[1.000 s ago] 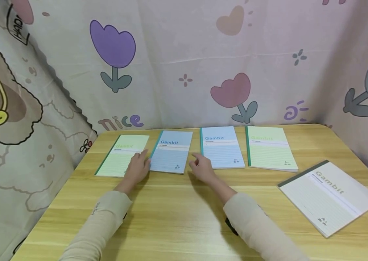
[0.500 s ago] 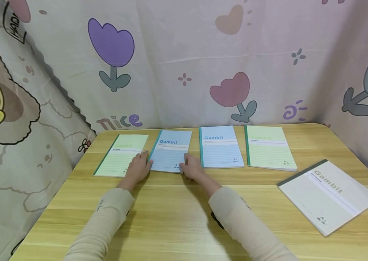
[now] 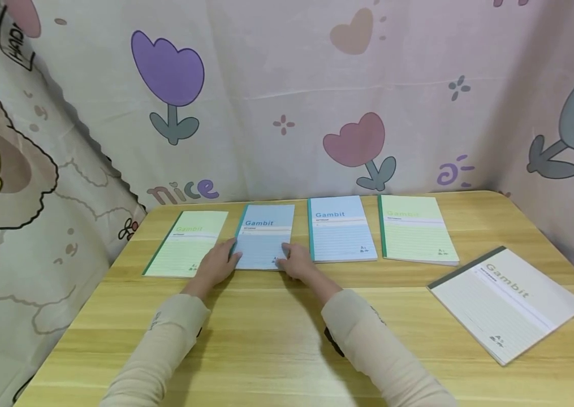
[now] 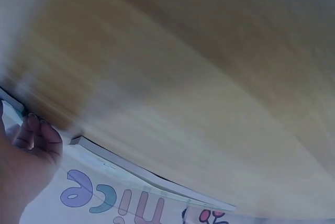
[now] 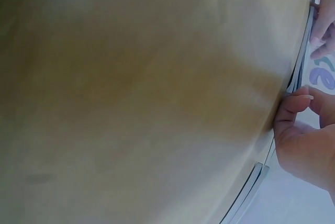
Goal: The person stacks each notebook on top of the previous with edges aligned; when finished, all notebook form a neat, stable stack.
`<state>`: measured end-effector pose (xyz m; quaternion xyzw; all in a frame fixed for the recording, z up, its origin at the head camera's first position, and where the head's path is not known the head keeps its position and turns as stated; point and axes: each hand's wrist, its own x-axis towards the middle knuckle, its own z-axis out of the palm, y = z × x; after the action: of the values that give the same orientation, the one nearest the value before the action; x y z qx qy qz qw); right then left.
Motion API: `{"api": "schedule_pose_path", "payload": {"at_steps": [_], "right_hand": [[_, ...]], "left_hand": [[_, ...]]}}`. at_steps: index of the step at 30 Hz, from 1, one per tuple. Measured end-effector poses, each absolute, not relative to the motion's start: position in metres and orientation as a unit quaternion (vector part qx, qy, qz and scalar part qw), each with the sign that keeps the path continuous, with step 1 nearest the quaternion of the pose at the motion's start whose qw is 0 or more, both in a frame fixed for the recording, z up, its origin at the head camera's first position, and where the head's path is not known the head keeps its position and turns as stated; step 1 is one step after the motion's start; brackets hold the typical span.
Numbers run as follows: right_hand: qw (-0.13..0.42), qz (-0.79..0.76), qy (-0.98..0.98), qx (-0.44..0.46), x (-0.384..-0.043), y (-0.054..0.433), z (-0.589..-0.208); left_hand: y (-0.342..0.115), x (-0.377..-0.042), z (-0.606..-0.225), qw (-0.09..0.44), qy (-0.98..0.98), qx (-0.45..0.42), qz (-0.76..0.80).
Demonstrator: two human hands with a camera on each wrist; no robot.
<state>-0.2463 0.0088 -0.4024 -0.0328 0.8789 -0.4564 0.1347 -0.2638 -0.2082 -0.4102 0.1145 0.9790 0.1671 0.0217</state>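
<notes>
A blue Gambit notebook [image 3: 264,243] lies flat on the wooden table between both hands. My left hand [image 3: 215,263] grips its lower left side, thumb at the near corner and fingers along the green spine. At the lower right corner, my right hand [image 3: 298,262] pinches the edge between thumb and index finger. The right wrist view shows the curled right hand [image 5: 303,135] on the notebook's edge. In the left wrist view the left hand [image 4: 31,166] has its fingertips close together at a notebook corner. A green notebook [image 3: 181,249] lies just left of the left hand.
Right of the hands, a second blue notebook [image 3: 342,234] and another green notebook [image 3: 416,232] lie in the same row. A larger white notebook [image 3: 508,305] lies askew at the table's right. A patterned curtain [image 3: 256,152] hangs behind the table [image 3: 261,345].
My right hand has moved left from the gap between the blue notebooks to pinch the left one's corner. That notebook has turned slightly, so its sides stand straighter. The left hand stays at its spine.
</notes>
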Motion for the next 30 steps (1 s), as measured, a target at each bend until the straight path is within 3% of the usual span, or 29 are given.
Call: {"api": "schedule_pose_path", "payload": {"at_steps": [10, 21, 30], "right_hand": [[0.097, -0.419, 0.901, -0.055, -0.238, 0.01, -0.401], [0.108, -0.43, 0.895, -0.058, -0.235, 0.014, -0.399], [0.138, -0.494, 0.857, -0.039, -0.234, 0.02, -0.4]], "left_hand": [[-0.215, -0.259, -0.407, -0.017, 0.958, 0.143, 0.248], [-0.222, -0.255, -0.392, 0.083, 0.894, 0.089, 0.431], [-0.222, -0.253, -0.383, 0.118, 0.839, 0.036, 0.53]]}}
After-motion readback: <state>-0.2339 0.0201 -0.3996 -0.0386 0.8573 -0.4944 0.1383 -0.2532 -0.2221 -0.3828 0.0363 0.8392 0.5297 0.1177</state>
